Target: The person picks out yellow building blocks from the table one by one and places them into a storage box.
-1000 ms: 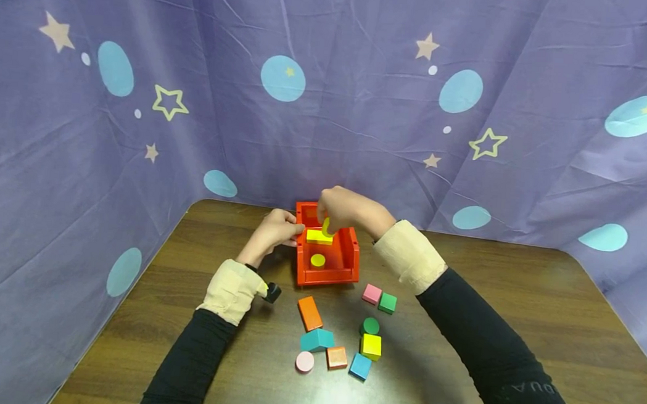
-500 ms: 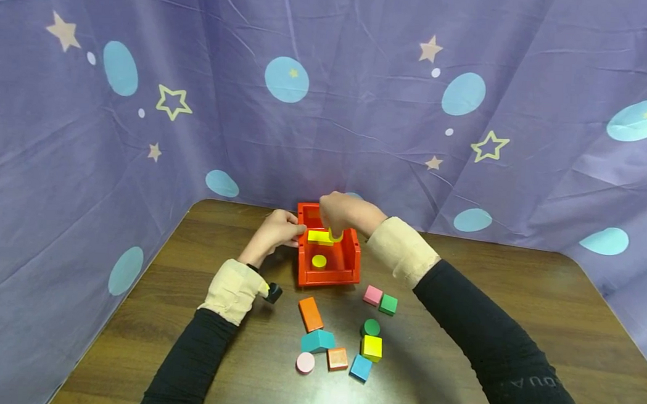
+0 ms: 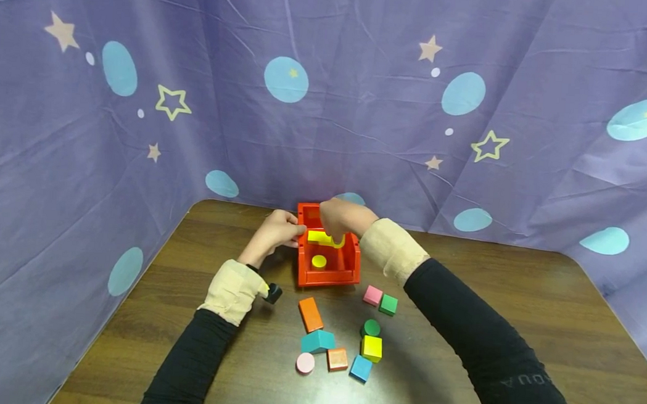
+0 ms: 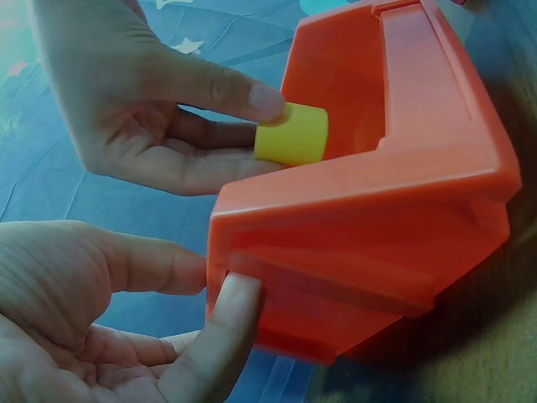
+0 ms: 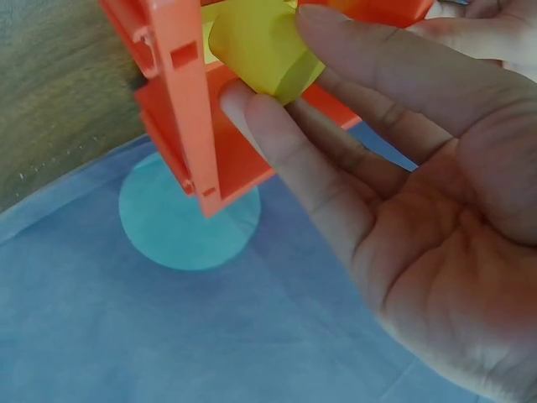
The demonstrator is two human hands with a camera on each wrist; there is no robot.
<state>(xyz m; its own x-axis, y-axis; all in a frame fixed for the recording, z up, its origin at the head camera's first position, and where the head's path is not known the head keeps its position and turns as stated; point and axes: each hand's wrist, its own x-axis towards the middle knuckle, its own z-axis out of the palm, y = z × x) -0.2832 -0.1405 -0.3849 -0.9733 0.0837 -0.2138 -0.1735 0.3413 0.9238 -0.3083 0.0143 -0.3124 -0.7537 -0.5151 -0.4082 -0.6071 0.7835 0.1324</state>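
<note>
An open-fronted red plastic bin (image 3: 328, 282) stands at the table's back edge. My left hand (image 3: 277, 230) grips its left wall, thumb and fingers at the edge in the left wrist view. Over the bin, my right hand (image 3: 346, 217) pinches a yellow block with a curved side (image 5: 264, 49) between thumb and fingers; its full shape is partly hidden. Inside the bin lie a flat yellow oblong block (image 3: 317, 237), right beside the held one, and a yellow cylinder (image 3: 318, 261) nearer the front.
In front of the bin lie an orange oblong block (image 3: 310, 314), a teal block (image 3: 317, 341), a pink disc (image 3: 305, 363), an orange block (image 3: 337, 359), a blue block (image 3: 360, 368), a yellow cube (image 3: 372, 348), a green cylinder (image 3: 371, 328), a pink block (image 3: 373, 295) and a green block (image 3: 388, 305).
My right hand has lowered the yellow curved block into the bin and moved it slightly right, to the right end of the oblong block. The left hand stays on the bin wall.
</note>
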